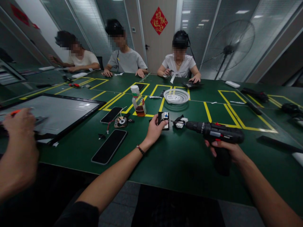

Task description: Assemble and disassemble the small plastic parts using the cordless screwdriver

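l hand (155,129) has fingers closed in a narrow pinch on a small blk/wht part (165,116), thumb over its near face. r hand (227,148) is wrapped round the grip of a blk cordless drill (220,132), chuck aimed at the l fingertips. bit is right by the part's r edge; can't tell if it touches. just past the bit, btwn l fingers & chuck: a dark piece w/ crumpled wht stuff (181,122).

beyond l fingers, slightly left: clear bottle (139,105) w/ reddish-brown liquid, upright. beyond & a bit right: wht basket (176,101). left of l fingers: round wired component (121,121), a phone (110,146) nearer the body, another phone (112,114) farther off. well left of l fingers, a co-worker's hand (20,121) w/ smth orange, over a blk-framed panel (61,108).
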Demonstrator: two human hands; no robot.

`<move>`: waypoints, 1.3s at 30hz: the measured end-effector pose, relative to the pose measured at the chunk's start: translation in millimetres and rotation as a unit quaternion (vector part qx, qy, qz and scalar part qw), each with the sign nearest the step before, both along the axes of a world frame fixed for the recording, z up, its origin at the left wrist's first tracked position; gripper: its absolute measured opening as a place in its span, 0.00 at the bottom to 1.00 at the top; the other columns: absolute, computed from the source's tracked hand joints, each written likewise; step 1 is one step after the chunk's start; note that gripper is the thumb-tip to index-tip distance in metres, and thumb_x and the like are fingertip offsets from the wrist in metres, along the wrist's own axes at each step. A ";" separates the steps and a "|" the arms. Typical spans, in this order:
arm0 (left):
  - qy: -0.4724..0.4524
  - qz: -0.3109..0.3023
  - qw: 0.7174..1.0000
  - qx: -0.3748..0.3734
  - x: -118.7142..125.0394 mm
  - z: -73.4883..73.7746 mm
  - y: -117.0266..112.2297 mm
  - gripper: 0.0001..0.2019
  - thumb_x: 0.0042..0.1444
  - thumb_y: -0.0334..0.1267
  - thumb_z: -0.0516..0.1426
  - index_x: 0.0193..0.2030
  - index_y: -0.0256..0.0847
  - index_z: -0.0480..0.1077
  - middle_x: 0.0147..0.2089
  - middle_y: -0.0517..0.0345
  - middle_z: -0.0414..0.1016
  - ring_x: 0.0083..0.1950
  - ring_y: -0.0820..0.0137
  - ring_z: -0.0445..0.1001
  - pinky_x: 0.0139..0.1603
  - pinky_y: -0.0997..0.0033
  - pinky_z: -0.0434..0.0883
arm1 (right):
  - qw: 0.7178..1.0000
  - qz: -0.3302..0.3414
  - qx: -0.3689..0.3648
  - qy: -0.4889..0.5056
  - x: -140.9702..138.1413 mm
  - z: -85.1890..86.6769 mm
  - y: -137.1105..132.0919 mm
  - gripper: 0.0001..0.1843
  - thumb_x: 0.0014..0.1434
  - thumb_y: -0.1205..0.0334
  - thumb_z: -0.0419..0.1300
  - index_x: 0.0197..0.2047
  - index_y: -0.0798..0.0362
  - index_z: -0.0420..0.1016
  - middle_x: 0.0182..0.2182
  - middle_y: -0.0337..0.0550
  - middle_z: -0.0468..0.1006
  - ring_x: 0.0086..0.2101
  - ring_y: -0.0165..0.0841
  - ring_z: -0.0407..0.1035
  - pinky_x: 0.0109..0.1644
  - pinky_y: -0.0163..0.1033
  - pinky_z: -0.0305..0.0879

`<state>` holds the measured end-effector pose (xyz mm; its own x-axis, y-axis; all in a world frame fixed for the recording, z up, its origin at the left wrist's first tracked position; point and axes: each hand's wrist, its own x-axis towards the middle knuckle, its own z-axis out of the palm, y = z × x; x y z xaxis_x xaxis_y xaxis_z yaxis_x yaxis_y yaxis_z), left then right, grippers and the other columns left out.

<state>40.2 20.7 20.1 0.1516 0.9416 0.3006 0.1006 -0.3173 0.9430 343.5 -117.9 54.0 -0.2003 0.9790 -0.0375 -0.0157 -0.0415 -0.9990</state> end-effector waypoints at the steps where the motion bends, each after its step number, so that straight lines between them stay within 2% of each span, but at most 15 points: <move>1: -0.010 -0.001 1.000 -0.008 -0.3 -0.1 0.8 0.20 0.59 0.46 0.57 0.55 0.39 0.66 0.51 0.49 0.76 0.47 0.62 0.77 0.45 0.62 0.76 | 1.000 -0.002 0.002 0.004 -0.4 -0.4 0.2 0.10 0.58 0.62 0.62 0.43 0.56 0.75 0.37 0.47 0.78 0.22 0.32 0.70 0.25 0.38 0.66; 4: -0.010 0.016 1.000 0.008 -1.6 1.1 1.3 0.21 0.58 0.47 0.59 0.55 0.39 0.66 0.51 0.50 0.76 0.48 0.63 0.77 0.47 0.62 0.75 | 1.000 -0.010 0.001 0.019 -0.1 -2.2 0.5 0.12 0.58 0.62 0.61 0.46 0.55 0.74 0.37 0.47 0.77 0.22 0.32 0.70 0.23 0.37 0.64; 8: 0.028 0.034 0.998 0.050 -0.8 1.5 -1.6 0.25 0.55 0.45 0.62 0.57 0.40 0.65 0.51 0.50 0.76 0.50 0.62 0.76 0.52 0.60 0.74 | 1.000 -0.006 0.003 0.026 2.6 -3.6 0.0 0.10 0.58 0.61 0.61 0.42 0.56 0.75 0.37 0.48 0.77 0.22 0.31 0.69 0.24 0.37 0.64; 15: 0.079 0.037 0.994 0.063 0.9 2.0 -7.0 0.29 0.54 0.43 0.63 0.61 0.42 0.62 0.55 0.47 0.75 0.54 0.59 0.75 0.57 0.55 0.71 | 0.999 0.035 0.004 0.015 -1.4 7.1 -4.7 0.12 0.57 0.58 0.63 0.43 0.55 0.76 0.37 0.48 0.77 0.23 0.32 0.69 0.26 0.39 0.65; 24: 0.099 0.039 0.992 0.070 1.8 7.4 -11.8 0.29 0.54 0.43 0.63 0.62 0.42 0.62 0.55 0.47 0.75 0.54 0.58 0.75 0.57 0.54 0.71 | 0.999 0.032 0.012 0.024 -3.0 1.1 -3.3 0.13 0.56 0.58 0.64 0.43 0.55 0.76 0.35 0.47 0.78 0.21 0.33 0.69 0.23 0.39 0.65; 39: 0.097 0.043 0.991 0.080 2.0 8.0 -12.7 0.29 0.54 0.43 0.63 0.62 0.43 0.62 0.54 0.49 0.76 0.54 0.59 0.75 0.56 0.55 0.72 | 0.999 0.031 0.023 0.005 -6.1 3.6 -2.8 0.12 0.57 0.59 0.64 0.44 0.53 0.75 0.36 0.47 0.78 0.22 0.32 0.70 0.24 0.38 0.65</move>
